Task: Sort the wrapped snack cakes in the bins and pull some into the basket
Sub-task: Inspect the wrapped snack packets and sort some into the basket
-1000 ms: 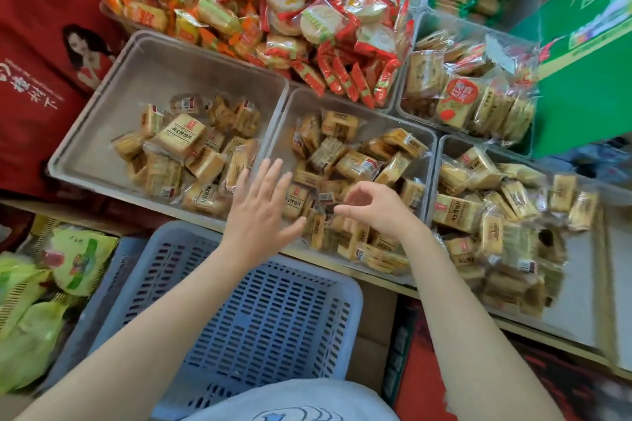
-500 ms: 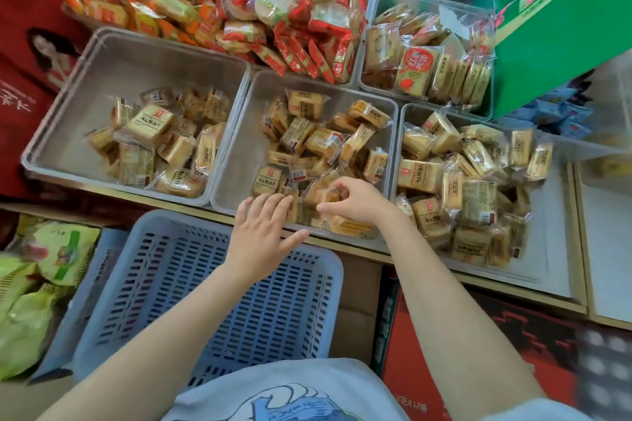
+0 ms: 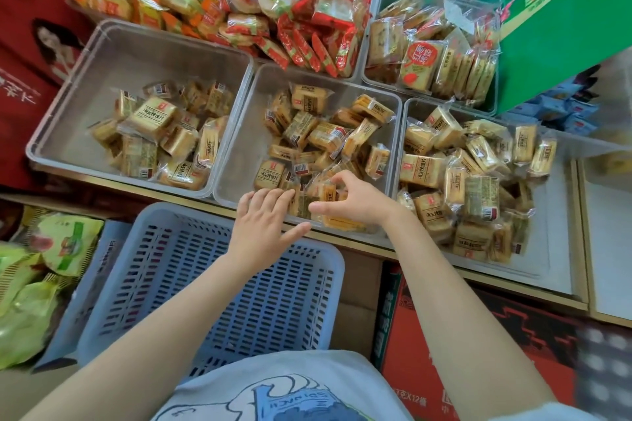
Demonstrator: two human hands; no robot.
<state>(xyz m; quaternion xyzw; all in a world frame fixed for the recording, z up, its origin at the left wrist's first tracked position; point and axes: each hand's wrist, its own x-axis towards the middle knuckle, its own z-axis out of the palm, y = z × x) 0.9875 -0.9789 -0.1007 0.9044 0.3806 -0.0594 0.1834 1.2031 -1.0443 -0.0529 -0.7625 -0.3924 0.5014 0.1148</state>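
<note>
Shelf bins (image 3: 239,133) are sitting just beyond the blue basket (image 3: 219,284).
I'm curling my right hand (image 3: 355,202) round snack cakes (image 3: 328,202) at the middle bin's near edge; my left hand (image 3: 263,225), fingers straight, is resting alongside, basket directly below.

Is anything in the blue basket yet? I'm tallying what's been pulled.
No, the blue basket shows only its bare slotted bottom, while both hands are at the middle bin.

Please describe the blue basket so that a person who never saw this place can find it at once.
Start at the row of clear bins holding gold-wrapped snack cakes. Just below their front edge, under the left hand, sits the blue basket. It alone is pale blue with slotted walls and floor.
</note>
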